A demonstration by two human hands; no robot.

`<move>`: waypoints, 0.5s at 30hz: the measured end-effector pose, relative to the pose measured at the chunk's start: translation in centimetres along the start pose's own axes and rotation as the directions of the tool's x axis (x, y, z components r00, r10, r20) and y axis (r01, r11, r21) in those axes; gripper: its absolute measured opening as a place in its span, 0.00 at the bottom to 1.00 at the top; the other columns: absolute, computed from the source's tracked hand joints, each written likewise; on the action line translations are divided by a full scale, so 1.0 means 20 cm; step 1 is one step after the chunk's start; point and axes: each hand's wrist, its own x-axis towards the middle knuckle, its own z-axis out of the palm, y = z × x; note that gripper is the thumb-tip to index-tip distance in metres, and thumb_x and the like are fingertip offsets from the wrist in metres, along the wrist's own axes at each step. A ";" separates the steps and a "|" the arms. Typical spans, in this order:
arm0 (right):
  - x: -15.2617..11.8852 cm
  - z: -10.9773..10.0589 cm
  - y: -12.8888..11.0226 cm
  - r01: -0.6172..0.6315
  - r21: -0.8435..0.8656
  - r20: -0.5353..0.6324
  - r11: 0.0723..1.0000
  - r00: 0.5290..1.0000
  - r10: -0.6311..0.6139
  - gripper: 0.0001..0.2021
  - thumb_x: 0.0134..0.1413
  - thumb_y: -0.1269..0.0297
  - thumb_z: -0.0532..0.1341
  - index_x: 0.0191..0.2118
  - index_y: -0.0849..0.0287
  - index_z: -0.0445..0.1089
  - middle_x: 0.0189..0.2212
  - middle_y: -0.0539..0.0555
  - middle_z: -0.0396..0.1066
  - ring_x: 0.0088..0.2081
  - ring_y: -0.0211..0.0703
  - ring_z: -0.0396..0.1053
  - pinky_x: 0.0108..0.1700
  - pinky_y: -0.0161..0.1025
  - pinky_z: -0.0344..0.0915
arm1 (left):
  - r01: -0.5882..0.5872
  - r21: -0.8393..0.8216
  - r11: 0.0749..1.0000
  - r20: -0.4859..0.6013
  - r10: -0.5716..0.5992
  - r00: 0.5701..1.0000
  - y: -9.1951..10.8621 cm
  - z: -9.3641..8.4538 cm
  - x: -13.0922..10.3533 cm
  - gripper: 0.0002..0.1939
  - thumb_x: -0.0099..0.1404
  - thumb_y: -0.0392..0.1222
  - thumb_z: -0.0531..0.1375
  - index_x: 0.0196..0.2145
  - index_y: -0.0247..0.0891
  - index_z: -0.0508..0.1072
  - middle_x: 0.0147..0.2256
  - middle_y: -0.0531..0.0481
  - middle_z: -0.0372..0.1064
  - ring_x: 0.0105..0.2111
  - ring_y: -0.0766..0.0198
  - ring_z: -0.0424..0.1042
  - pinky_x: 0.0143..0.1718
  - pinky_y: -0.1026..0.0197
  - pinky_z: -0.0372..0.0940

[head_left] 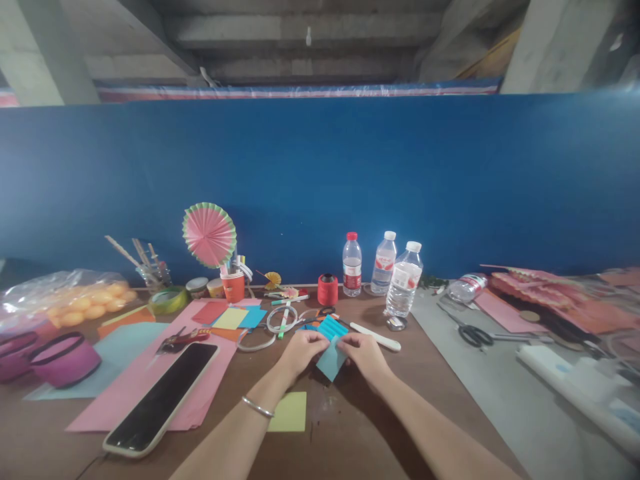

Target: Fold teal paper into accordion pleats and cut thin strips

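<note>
Between both hands, above the brown table, is a small blue sheet of paper [332, 360] with parallel creases across its far part. My left hand [306, 353] pinches its left edge; a silver bangle circles that wrist. On the opposite edge, the fingers of my right hand [364, 355] are closed on the paper too. The far part looks brighter blue, the near part paler. Below my left forearm lies a yellow-green paper square [290, 412]. Just beyond the hands stands a red spool of thread [327, 291], and a white-handled tool [376, 337] lies beside my right hand.
Three water bottles [404, 280] stand at the back. At left are a phone [165, 399], pink paper [105, 410], colored squares [230, 318] and an orange cup [233, 288] by a pleated paper fan [209, 235]. Scissors [473, 335] and a power strip [575, 393] lie at right.
</note>
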 end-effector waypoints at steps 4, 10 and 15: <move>0.00 0.00 0.01 0.016 -0.016 0.006 1.000 1.000 -0.016 0.10 0.42 0.61 0.58 0.26 0.64 0.69 0.20 0.50 0.65 0.20 0.33 0.58 0.24 0.30 0.56 | 0.018 -0.055 0.998 0.027 -0.016 0.999 -0.01 0.01 0.00 0.18 0.50 0.51 0.58 0.27 0.29 0.71 0.21 0.51 0.64 0.21 0.70 0.61 0.23 0.67 0.55; 0.01 0.00 0.02 0.039 -0.022 -0.025 0.999 0.999 -0.040 0.12 0.44 0.58 0.57 0.27 0.64 0.69 0.21 0.51 0.65 0.21 0.34 0.59 0.24 0.30 0.57 | 0.042 -0.052 0.998 -0.009 -0.043 0.999 0.02 0.02 -0.02 0.20 0.46 0.52 0.60 0.26 0.29 0.71 0.21 0.50 0.66 0.20 0.69 0.63 0.24 0.66 0.57; 0.00 0.01 0.01 0.033 -0.011 -0.043 0.999 0.999 -0.033 0.13 0.43 0.58 0.57 0.26 0.65 0.69 0.21 0.51 0.65 0.21 0.35 0.60 0.24 0.31 0.57 | 0.041 -0.095 0.995 -0.018 -0.042 0.999 0.01 0.03 -0.02 0.20 0.45 0.52 0.61 0.26 0.29 0.71 0.22 0.49 0.67 0.21 0.67 0.64 0.24 0.66 0.58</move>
